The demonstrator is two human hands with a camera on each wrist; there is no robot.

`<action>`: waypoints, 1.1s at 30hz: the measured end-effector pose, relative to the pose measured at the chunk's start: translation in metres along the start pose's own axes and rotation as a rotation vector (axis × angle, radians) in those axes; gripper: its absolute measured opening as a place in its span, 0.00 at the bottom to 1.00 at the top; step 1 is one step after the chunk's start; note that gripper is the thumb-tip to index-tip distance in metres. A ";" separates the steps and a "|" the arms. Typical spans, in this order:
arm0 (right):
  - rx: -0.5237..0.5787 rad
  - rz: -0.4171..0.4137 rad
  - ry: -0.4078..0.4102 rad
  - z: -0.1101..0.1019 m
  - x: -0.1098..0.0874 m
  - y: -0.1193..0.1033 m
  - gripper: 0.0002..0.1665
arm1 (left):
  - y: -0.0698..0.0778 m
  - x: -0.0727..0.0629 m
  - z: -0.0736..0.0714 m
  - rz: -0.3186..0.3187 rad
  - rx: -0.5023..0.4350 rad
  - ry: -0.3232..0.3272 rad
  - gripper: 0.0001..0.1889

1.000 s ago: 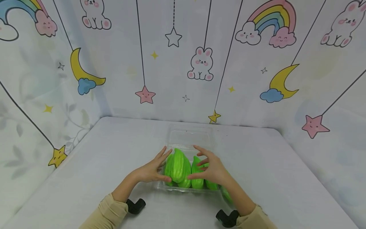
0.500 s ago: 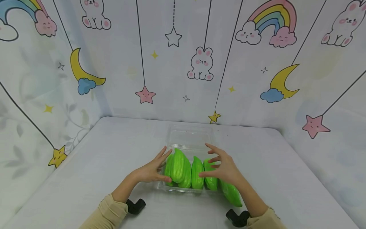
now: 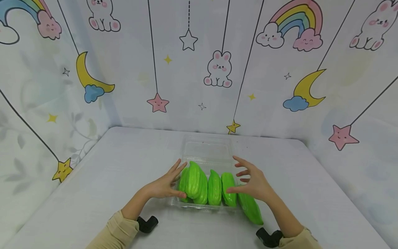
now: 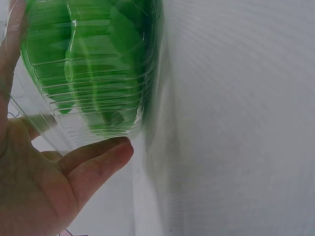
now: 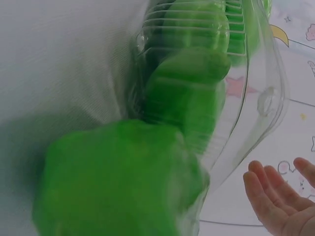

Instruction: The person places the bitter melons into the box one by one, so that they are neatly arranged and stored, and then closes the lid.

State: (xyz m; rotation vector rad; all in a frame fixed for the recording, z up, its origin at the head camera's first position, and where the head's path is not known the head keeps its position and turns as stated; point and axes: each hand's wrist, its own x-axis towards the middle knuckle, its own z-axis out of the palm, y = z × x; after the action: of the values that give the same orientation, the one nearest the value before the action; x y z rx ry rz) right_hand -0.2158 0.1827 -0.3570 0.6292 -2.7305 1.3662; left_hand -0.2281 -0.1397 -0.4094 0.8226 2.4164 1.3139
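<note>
A clear plastic clamshell box [image 3: 202, 207] sits mid-table and holds several bright green, ridged, elongated vegetable-like pieces [image 3: 214, 190]. Another such green piece [image 3: 250, 209] lies outside, slanting along the box's right side. My left hand [image 3: 162, 184] rests at the left wall, fingers spread and thumb out toward the front corner. In the left wrist view that hand [image 4: 47, 184] lies beside the ribbed wall [image 4: 106, 101]. My right hand [image 3: 255, 182] hovers over the right edge with fingers apart, holding nothing. The right wrist view shows its fingers [image 5: 268, 196] away from the box wall.
The box's transparent lid [image 3: 206, 148] lies opened back behind it on the white tabletop [image 3: 140, 148]. A black elbow-shaped piece sits by each wrist, left [image 3: 147, 224] and right [image 3: 269, 238]. A printed cloth backdrop [image 3: 199, 69] rises behind the table.
My right hand has moved right, from over the middle of the box to its right edge, uncovering the green piece outside. My left hand stays in place.
</note>
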 end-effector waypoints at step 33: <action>-0.056 -0.032 -0.045 -0.027 -0.020 0.029 0.59 | -0.001 0.001 0.001 -0.001 0.003 0.000 0.56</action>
State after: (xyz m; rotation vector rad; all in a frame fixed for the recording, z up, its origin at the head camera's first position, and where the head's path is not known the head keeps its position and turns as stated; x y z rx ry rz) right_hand -0.2126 0.2261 -0.3667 0.7051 -2.7705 1.2790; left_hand -0.2284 -0.1393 -0.4107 0.8225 2.4191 1.3097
